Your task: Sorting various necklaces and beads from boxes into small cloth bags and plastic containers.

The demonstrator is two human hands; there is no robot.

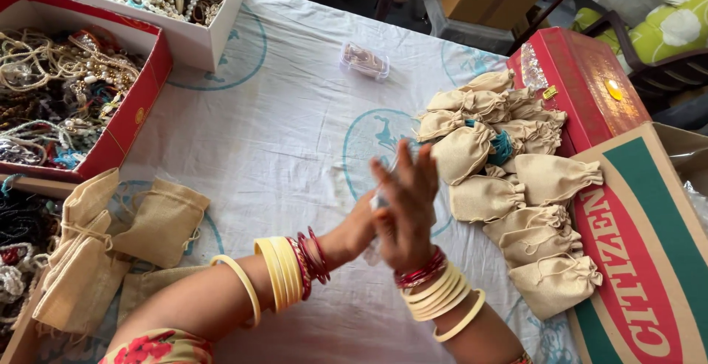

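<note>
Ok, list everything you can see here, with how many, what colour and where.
Filled drawstring pouches: about fifteen, beige, heaped at the right.
Flat empty pouches: several, beige, lower left.
Red tray: one, full of mixed beaded jewellery, upper left.
White box: one, holding pearl strings, top left.
Small clear plastic case: one, top centre of the cloth.
Red lidded box: one, upper right.
Cardboard carton: one, brown with red and green print, right edge.
Tablecloth: one, white with teal motifs, under everything.
Bangles: many, cream and red, on both wrists.
Left hand: pressed against the right, above the cloth.
Right hand: blurred, something small and pale between the palms.
</note>
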